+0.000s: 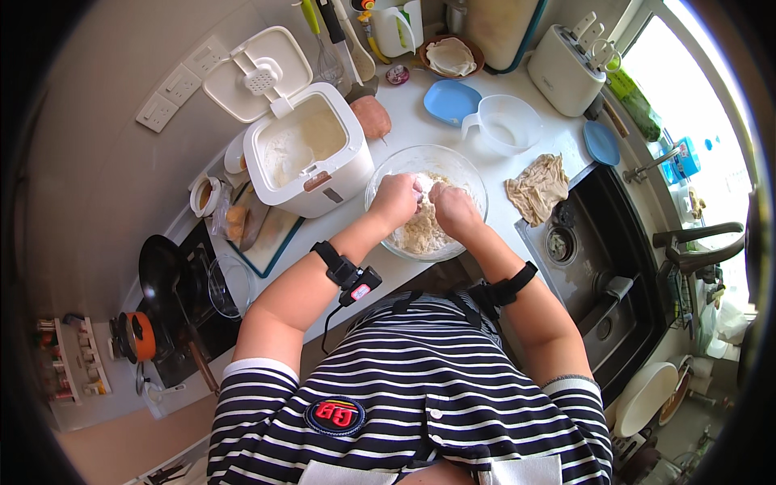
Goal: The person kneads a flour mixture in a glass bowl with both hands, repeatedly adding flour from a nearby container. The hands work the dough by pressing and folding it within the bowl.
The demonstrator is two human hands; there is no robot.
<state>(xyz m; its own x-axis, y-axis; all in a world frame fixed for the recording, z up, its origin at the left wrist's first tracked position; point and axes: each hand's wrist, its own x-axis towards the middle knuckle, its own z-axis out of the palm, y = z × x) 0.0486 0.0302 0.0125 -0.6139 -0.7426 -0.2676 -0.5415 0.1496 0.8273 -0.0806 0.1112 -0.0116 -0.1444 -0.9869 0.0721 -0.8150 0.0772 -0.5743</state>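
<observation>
A clear glass bowl (pixel 476 176) stands on the white counter before me, holding flour and crumbly dough (pixel 420 233). My left hand (pixel 397 197) is over the bowl's left part with its fingers curled in; some flour or dough touches the fingertips. Close beside it, my right hand (pixel 451 206) is also curled over the flour. Whether either hand grips any dough is hidden by the fingers. Left of the bowl is a white flour bin (pixel 312 193), its lid (pixel 257 73) raised and flour inside.
Behind the bowl are a translucent measuring jug (pixel 506 127), a blue plate (pixel 451 102) and a sweet potato (pixel 370 117). A crumpled cloth (pixel 538 188) lies by the black sink (pixel 618 242) at right. Left are a cutting board (pixel 276 242) with a knife, a glass bowl (pixel 229 285) and a wok (pixel 160 267).
</observation>
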